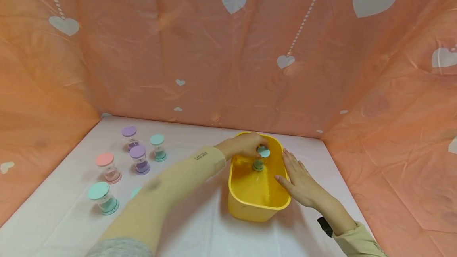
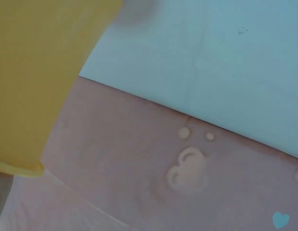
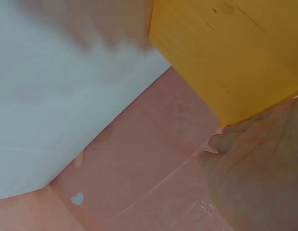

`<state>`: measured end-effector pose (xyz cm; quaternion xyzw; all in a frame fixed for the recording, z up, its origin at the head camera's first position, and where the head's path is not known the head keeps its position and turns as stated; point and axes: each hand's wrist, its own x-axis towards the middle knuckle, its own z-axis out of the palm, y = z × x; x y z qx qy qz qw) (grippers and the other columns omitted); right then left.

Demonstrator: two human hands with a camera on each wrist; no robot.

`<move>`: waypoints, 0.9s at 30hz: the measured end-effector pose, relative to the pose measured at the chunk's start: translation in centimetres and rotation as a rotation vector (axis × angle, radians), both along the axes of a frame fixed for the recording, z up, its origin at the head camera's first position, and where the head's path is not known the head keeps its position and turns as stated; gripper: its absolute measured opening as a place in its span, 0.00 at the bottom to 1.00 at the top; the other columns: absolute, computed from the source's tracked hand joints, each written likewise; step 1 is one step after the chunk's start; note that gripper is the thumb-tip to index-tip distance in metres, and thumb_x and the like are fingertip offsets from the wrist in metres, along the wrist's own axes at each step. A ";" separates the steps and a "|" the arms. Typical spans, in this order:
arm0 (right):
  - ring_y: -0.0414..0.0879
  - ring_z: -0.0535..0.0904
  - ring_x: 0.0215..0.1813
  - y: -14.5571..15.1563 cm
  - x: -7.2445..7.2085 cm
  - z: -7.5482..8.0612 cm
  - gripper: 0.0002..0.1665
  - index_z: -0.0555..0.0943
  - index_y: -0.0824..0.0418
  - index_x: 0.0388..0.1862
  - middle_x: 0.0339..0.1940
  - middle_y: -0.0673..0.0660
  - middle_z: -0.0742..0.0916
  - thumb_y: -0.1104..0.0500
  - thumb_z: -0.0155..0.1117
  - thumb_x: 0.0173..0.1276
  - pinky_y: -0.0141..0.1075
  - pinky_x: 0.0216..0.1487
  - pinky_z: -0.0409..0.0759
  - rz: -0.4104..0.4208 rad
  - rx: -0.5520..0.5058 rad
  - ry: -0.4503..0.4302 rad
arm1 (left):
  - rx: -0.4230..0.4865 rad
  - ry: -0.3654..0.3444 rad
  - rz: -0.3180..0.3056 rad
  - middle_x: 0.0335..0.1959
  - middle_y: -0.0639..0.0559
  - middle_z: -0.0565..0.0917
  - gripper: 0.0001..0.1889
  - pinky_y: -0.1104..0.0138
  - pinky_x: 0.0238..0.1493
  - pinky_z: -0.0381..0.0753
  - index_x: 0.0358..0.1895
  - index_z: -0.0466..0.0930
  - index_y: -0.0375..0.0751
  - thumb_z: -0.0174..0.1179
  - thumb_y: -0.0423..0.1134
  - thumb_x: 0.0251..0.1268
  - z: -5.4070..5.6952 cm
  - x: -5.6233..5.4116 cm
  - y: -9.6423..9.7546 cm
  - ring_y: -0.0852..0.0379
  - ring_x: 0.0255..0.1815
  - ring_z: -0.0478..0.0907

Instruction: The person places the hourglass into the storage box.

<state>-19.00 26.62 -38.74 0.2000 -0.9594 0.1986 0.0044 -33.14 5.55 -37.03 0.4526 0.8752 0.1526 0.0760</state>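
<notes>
My left hand (image 1: 248,145) reaches over the far left rim into a yellow bin (image 1: 250,205). Its fingers pinch a small sand timer (image 1: 263,152) with a pale teal cap, low inside the bin; the fingers partly cover the timer. Against the bin's right rim rests my right hand (image 1: 301,181), fingers stretched along the outside and thumb over the edge. In the right wrist view, that hand (image 3: 259,168) lies beside the bin's yellow wall (image 3: 226,57). The left wrist view shows the bin's outer side (image 2: 43,72), but not the left hand's grip.
On the table's left stand two purple sand timers (image 1: 140,160), a pink one (image 1: 108,168), and teal ones (image 1: 103,198) (image 1: 158,148). Another teal top (image 1: 135,192) peeks out behind the left sleeve. Pinkish-orange sheeting with hearts (image 1: 200,50) walls the white table (image 1: 192,225).
</notes>
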 end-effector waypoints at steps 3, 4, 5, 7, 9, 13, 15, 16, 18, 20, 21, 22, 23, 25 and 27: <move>0.69 0.44 0.84 -0.1 0.0 0.1 0.48 0.46 0.72 0.84 0.86 0.69 0.52 0.45 0.52 0.83 0.69 0.78 0.42 0.002 -0.003 -0.001 | 0.009 -0.011 0.008 0.56 0.50 0.87 0.20 0.67 0.61 0.80 0.61 0.85 0.40 0.71 0.37 0.68 0.0 0.0 0.1 0.56 0.55 0.83; 0.69 0.44 0.84 -0.1 0.0 0.1 0.48 0.46 0.72 0.84 0.86 0.69 0.51 0.45 0.52 0.83 0.69 0.78 0.42 0.003 -0.003 -0.001 | 0.011 -0.014 0.011 0.57 0.50 0.87 0.20 0.67 0.61 0.80 0.62 0.85 0.41 0.71 0.37 0.68 -0.1 0.0 0.1 0.56 0.55 0.83; 0.69 0.43 0.84 -0.1 0.1 0.1 0.48 0.46 0.72 0.84 0.86 0.69 0.51 0.45 0.51 0.84 0.69 0.78 0.42 0.003 -0.004 -0.003 | 0.013 -0.016 0.013 0.57 0.50 0.87 0.20 0.68 0.61 0.80 0.62 0.85 0.40 0.71 0.37 0.68 -0.1 0.0 0.1 0.57 0.55 0.83; 0.69 0.43 0.84 -0.1 0.1 0.2 0.48 0.46 0.72 0.84 0.86 0.69 0.51 0.45 0.51 0.84 0.69 0.78 0.42 0.002 -0.004 -0.003 | 0.015 -0.015 0.016 0.57 0.50 0.87 0.19 0.68 0.61 0.80 0.62 0.84 0.40 0.70 0.37 0.69 -0.1 0.1 0.2 0.57 0.56 0.83; 0.69 0.43 0.84 -0.1 0.1 0.2 0.48 0.46 0.71 0.84 0.86 0.69 0.51 0.44 0.51 0.84 0.69 0.78 0.42 0.001 -0.004 -0.005 | 0.015 -0.010 0.016 0.57 0.50 0.87 0.19 0.68 0.61 0.80 0.62 0.84 0.40 0.70 0.37 0.69 -0.2 0.2 0.2 0.57 0.56 0.83; 0.69 0.43 0.85 -0.1 0.2 0.3 0.48 0.45 0.71 0.84 0.86 0.68 0.51 0.44 0.51 0.84 0.69 0.78 0.42 -0.002 -0.002 -0.008 | 0.016 0.013 0.000 0.57 0.49 0.87 0.19 0.68 0.61 0.80 0.62 0.84 0.39 0.70 0.37 0.70 -0.3 0.3 0.2 0.56 0.55 0.83; 0.69 0.43 0.85 -0.1 0.2 0.3 0.48 0.45 0.71 0.84 0.86 0.68 0.51 0.44 0.51 0.84 0.69 0.78 0.42 -0.002 0.001 -0.007 | 0.016 0.025 -0.011 0.57 0.49 0.87 0.19 0.68 0.60 0.80 0.62 0.84 0.38 0.70 0.36 0.69 -0.3 0.2 0.3 0.56 0.55 0.84; 0.69 0.43 0.85 -0.1 0.2 0.3 0.48 0.45 0.71 0.84 0.86 0.68 0.51 0.44 0.51 0.84 0.69 0.78 0.42 -0.002 0.001 -0.007 | 0.016 0.029 -0.014 0.57 0.49 0.87 0.19 0.68 0.60 0.80 0.61 0.84 0.38 0.70 0.36 0.69 -0.3 0.2 0.3 0.56 0.55 0.84; 0.69 0.43 0.85 -0.1 0.2 0.3 0.48 0.46 0.71 0.84 0.86 0.69 0.51 0.44 0.51 0.84 0.69 0.78 0.42 -0.001 0.002 -0.006 | 0.015 0.031 -0.017 0.57 0.48 0.87 0.19 0.68 0.61 0.80 0.61 0.84 0.38 0.70 0.36 0.69 -0.3 0.3 0.3 0.55 0.55 0.83; 0.69 0.44 0.84 -0.1 0.1 0.3 0.48 0.46 0.72 0.84 0.86 0.69 0.51 0.44 0.51 0.84 0.69 0.78 0.43 0.000 0.004 -0.003 | 0.014 0.031 -0.018 0.57 0.48 0.87 0.19 0.68 0.60 0.80 0.62 0.84 0.37 0.70 0.36 0.69 -0.3 0.3 0.3 0.55 0.54 0.83; 0.69 0.44 0.84 -0.1 0.1 0.3 0.48 0.46 0.72 0.84 0.86 0.69 0.51 0.44 0.51 0.84 0.69 0.78 0.42 0.000 0.004 -0.003 | 0.012 0.032 -0.020 0.57 0.48 0.87 0.19 0.68 0.60 0.80 0.62 0.84 0.37 0.70 0.36 0.70 -0.3 0.3 0.3 0.55 0.55 0.83; 0.69 0.44 0.84 -0.1 0.1 0.3 0.48 0.46 0.72 0.84 0.86 0.69 0.52 0.44 0.51 0.84 0.69 0.78 0.42 -0.001 0.004 -0.002 | 0.011 0.036 -0.021 0.57 0.48 0.87 0.19 0.68 0.61 0.80 0.62 0.84 0.37 0.70 0.37 0.70 -0.4 0.3 0.3 0.55 0.55 0.83; 0.69 0.44 0.84 -0.1 0.1 0.3 0.48 0.46 0.72 0.84 0.86 0.69 0.52 0.44 0.51 0.84 0.69 0.78 0.42 -0.001 0.004 -0.001 | 0.010 0.039 -0.023 0.57 0.48 0.87 0.19 0.68 0.61 0.79 0.62 0.84 0.37 0.69 0.36 0.70 -0.4 0.3 0.3 0.55 0.55 0.83; 0.69 0.44 0.84 -0.1 0.1 0.2 0.47 0.46 0.72 0.84 0.86 0.69 0.52 0.45 0.51 0.84 0.69 0.78 0.43 -0.003 0.004 0.001 | 0.008 0.045 -0.025 0.58 0.48 0.87 0.19 0.68 0.62 0.79 0.62 0.84 0.37 0.69 0.36 0.70 -0.4 0.3 0.3 0.55 0.56 0.83; 0.69 0.44 0.84 -0.1 0.1 0.2 0.47 0.46 0.72 0.84 0.86 0.69 0.52 0.44 0.51 0.84 0.69 0.78 0.42 -0.003 0.004 0.000 | 0.006 0.046 -0.024 0.59 0.48 0.86 0.20 0.67 0.63 0.78 0.63 0.83 0.37 0.69 0.36 0.70 -0.4 0.3 0.4 0.55 0.58 0.82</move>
